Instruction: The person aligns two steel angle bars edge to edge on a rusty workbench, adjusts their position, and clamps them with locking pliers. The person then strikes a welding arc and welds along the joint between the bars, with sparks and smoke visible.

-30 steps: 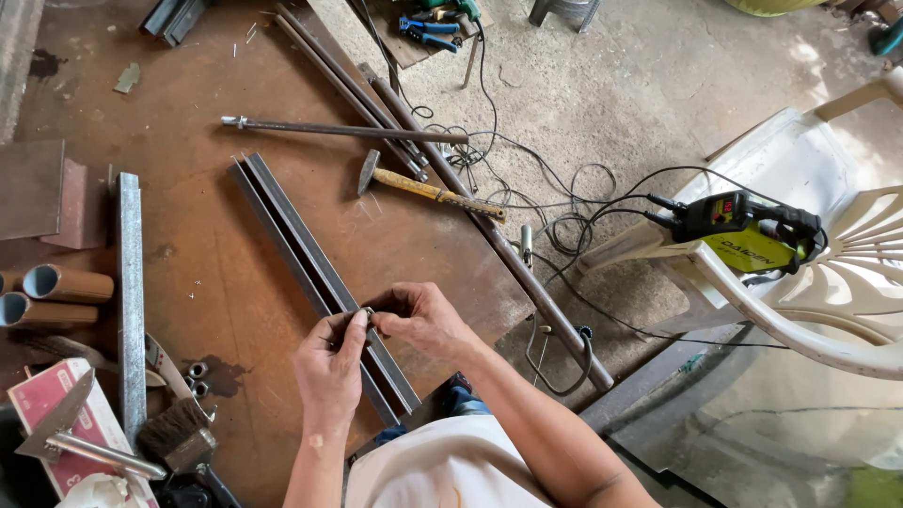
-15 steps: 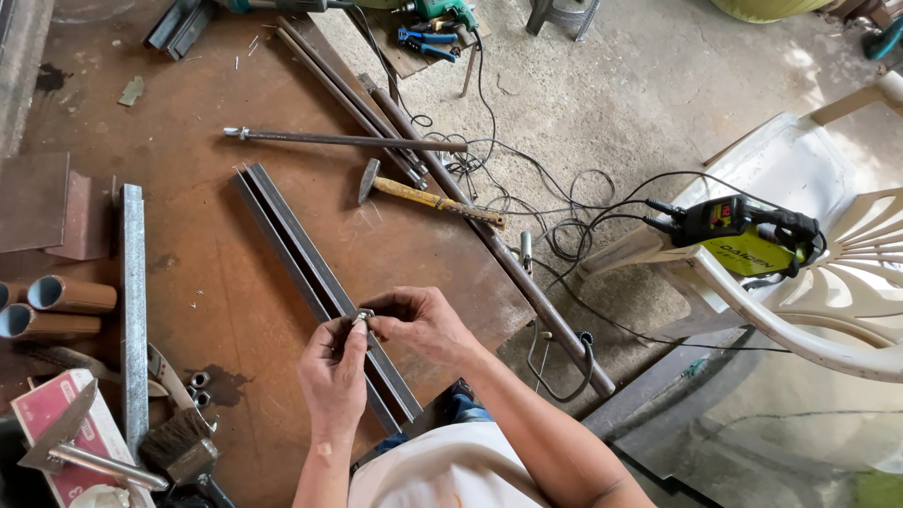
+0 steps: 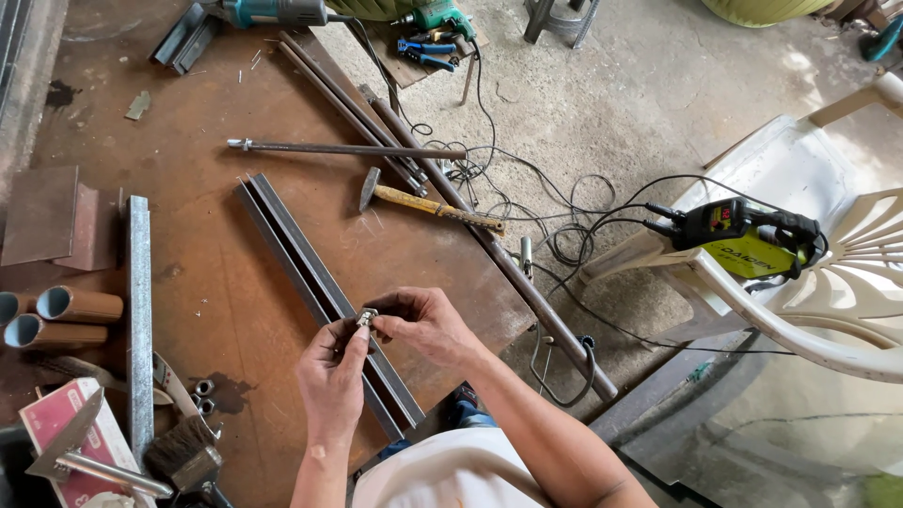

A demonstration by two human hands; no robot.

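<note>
Both hands meet over the desk (image 3: 235, 282), pinching a small metal bolt (image 3: 365, 318) between them: the left hand (image 3: 331, 381) grips it from below, the right hand (image 3: 423, 325) from the side. Its short axis tilts up-right. Beneath lie two long steel bars (image 3: 310, 282), running diagonally; a hammer (image 3: 428, 205) rests beyond.

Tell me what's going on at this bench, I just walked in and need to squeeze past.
A person stands at a rusty metal table, pinching a small metal nut or bolt between the fingers of the left hand and right hand, just above a long steel channel. A hammer, rods and cables lie beyond; a welding machine sits on a plastic chair.
</note>
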